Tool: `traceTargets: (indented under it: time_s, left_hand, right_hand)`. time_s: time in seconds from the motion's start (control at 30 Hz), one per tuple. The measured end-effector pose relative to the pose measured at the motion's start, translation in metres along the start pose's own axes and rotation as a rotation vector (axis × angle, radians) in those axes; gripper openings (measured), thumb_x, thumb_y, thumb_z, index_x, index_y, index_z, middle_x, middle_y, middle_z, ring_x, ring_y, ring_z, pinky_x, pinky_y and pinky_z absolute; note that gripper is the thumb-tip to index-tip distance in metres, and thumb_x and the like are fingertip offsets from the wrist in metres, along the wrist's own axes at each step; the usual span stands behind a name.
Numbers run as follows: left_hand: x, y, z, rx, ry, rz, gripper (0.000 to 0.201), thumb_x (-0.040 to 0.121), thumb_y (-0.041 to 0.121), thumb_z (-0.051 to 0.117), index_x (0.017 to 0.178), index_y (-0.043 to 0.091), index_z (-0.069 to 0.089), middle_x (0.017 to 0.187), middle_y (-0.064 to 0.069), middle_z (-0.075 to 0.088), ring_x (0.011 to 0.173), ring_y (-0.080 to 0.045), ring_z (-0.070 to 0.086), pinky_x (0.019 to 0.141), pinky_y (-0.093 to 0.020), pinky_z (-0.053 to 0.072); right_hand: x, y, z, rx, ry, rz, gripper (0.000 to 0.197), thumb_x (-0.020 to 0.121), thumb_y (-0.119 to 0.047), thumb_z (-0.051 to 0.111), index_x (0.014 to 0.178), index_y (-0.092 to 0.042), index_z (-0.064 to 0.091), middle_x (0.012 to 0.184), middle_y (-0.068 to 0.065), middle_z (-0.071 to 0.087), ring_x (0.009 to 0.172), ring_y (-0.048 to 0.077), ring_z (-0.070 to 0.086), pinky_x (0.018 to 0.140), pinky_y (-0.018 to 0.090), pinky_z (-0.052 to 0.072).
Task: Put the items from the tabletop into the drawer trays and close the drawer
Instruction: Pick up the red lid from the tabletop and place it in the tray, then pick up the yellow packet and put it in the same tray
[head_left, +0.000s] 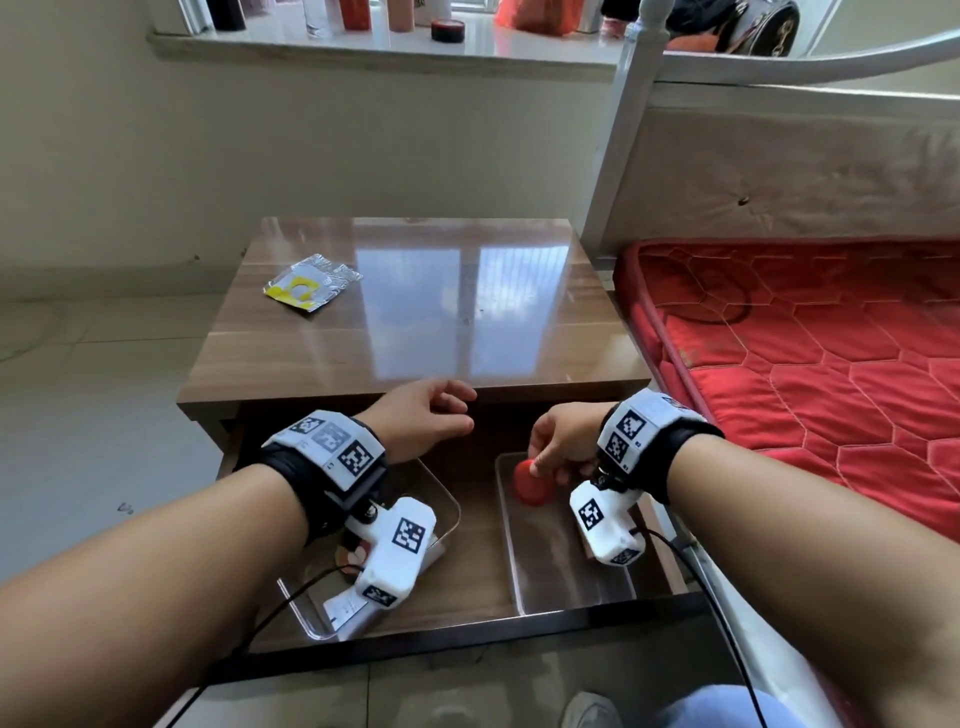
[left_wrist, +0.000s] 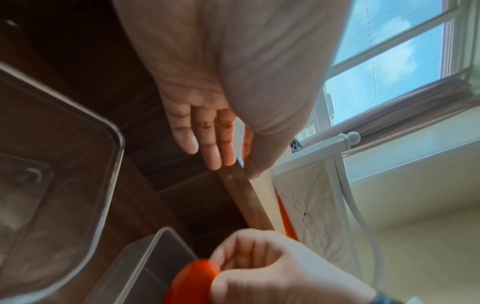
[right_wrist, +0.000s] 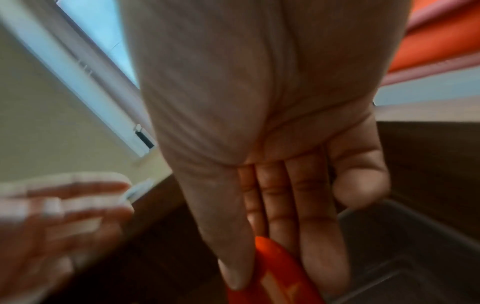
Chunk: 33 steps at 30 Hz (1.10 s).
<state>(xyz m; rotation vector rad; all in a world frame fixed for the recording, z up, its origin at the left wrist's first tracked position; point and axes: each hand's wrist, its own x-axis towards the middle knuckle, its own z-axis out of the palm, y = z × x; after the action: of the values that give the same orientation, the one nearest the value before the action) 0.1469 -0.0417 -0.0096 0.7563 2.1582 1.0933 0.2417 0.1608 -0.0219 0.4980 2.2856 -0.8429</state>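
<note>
In the head view my right hand (head_left: 537, 467) pinches a red round item (head_left: 534, 488) just above the far end of the right clear tray (head_left: 571, 597) in the open drawer (head_left: 467, 631). The right wrist view shows thumb and fingers closed on the red item (right_wrist: 275, 273). My left hand (head_left: 441, 410) hovers empty over the drawer by the tabletop's front edge, fingers relaxed; its fingers (left_wrist: 205, 144) look nearly straight. The left clear tray (head_left: 447, 499) holds small items, mostly hidden by my wrist camera. A silver-and-yellow foil packet (head_left: 311, 286) lies on the tabletop (head_left: 415, 332) at the far left.
A bed with a red mattress (head_left: 831, 364) and white frame stands right against the table's right side. A window ledge (head_left: 363, 47) with bottles and jars runs along the far wall. Tiled floor lies to the left of the table.
</note>
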Motion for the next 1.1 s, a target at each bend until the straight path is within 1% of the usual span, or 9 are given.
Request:
traceTargets:
  time_s: [0.17,0.27,0.33,0.43,0.63,0.73,0.83,0.97,1.1]
  left_hand:
    - [0.014,0.003,-0.035,-0.049,0.273,0.058,0.016,0.087,0.011,0.063,0.102,0.018,0.064,0.086,0.002,0.062,0.076,-0.011,0.055,0.063,-0.012,0.045]
    - [0.022,-0.007,-0.064,0.038,0.412,0.009,0.017,0.087,0.017,0.062,0.103,0.015,0.066,0.092,-0.003,0.063,0.079,-0.018,0.058,0.063,-0.015,0.046]
    - [0.027,-0.018,-0.081,0.100,0.483,-0.090,0.023,0.082,0.030,0.060,0.103,0.022,0.066,0.108,-0.007,0.064,0.097,-0.026,0.060,0.081,-0.024,0.052]
    - [0.031,-0.029,-0.099,0.300,0.535,-0.258,0.038,0.084,0.039,0.056,0.120,0.028,0.058,0.140,-0.010,0.042,0.132,-0.034,0.034,0.113,-0.039,0.030]
    - [0.044,-0.046,-0.120,0.570,0.461,-0.275,0.069,0.087,0.046,0.054,0.148,0.026,0.028,0.160,-0.005,0.016,0.148,-0.028,0.003,0.122,-0.038,0.007]
    - [0.050,-0.048,-0.123,0.650,0.423,-0.288,0.073,0.090,0.052,0.046,0.152,0.027,0.016,0.163,0.007,0.007,0.151,-0.023,-0.004,0.120,-0.047,0.008]
    - [0.053,-0.050,-0.125,0.697,0.375,-0.317,0.073,0.091,0.059,0.035,0.153,0.027,0.011,0.163,0.010,0.003,0.151,-0.022,-0.005,0.118,-0.054,0.010]
    - [0.053,-0.052,-0.124,0.740,0.282,-0.352,0.075,0.089,0.067,0.025,0.151,0.025,0.019,0.163,0.007,0.007,0.151,-0.021,-0.003,0.117,-0.058,0.010]
    - [0.043,-0.049,-0.116,0.804,0.281,-0.246,0.068,0.088,0.065,0.032,0.144,0.026,0.035,0.159,0.006,0.025,0.149,-0.018,0.012,0.115,-0.058,0.017]
  right_hand:
    - [0.010,-0.006,0.005,-0.345,-0.038,0.051,0.014,0.080,-0.023,0.075,0.090,-0.015,0.070,0.035,-0.016,0.057,0.031,-0.005,0.053,0.044,0.016,0.046]
    - [0.033,-0.001,0.015,-0.486,-0.131,0.108,0.022,0.073,-0.035,0.078,0.083,-0.017,0.070,0.058,-0.007,0.070,0.057,0.006,0.067,0.064,0.024,0.055]
    - [0.047,0.006,0.019,-0.689,-0.151,0.097,0.042,0.060,-0.053,0.079,0.087,-0.022,0.072,0.079,-0.003,0.075,0.076,0.020,0.072,0.078,0.038,0.060]
    - [0.053,0.010,0.017,-0.854,-0.190,0.073,0.050,0.059,-0.057,0.072,0.099,-0.027,0.069,0.096,0.000,0.075,0.087,0.026,0.071,0.077,0.034,0.054]
    - [0.059,0.016,0.032,-0.849,-0.259,0.114,0.048,0.076,-0.051,0.064,0.112,-0.020,0.068,0.109,0.002,0.071,0.100,0.024,0.067,0.090,0.034,0.052]
    - [0.062,0.022,0.034,-0.736,-0.270,0.137,0.045,0.075,-0.055,0.067,0.106,-0.022,0.071,0.105,-0.002,0.074,0.097,0.022,0.069,0.092,0.039,0.054]
    - [0.057,0.010,0.026,-0.502,-0.197,0.156,0.045,0.076,-0.036,0.074,0.116,-0.016,0.069,0.118,0.007,0.070,0.111,0.028,0.064,0.093,0.034,0.051]
    - [0.058,0.005,0.016,-0.301,-0.184,0.092,0.060,0.047,-0.055,0.073,0.098,-0.024,0.075,0.098,0.004,0.078,0.095,0.024,0.073,0.091,0.044,0.057]
    - [0.045,-0.005,0.010,-0.182,-0.199,0.034,0.025,0.077,-0.034,0.074,0.094,-0.017,0.074,0.064,-0.007,0.072,0.059,0.003,0.067,0.067,0.024,0.057]
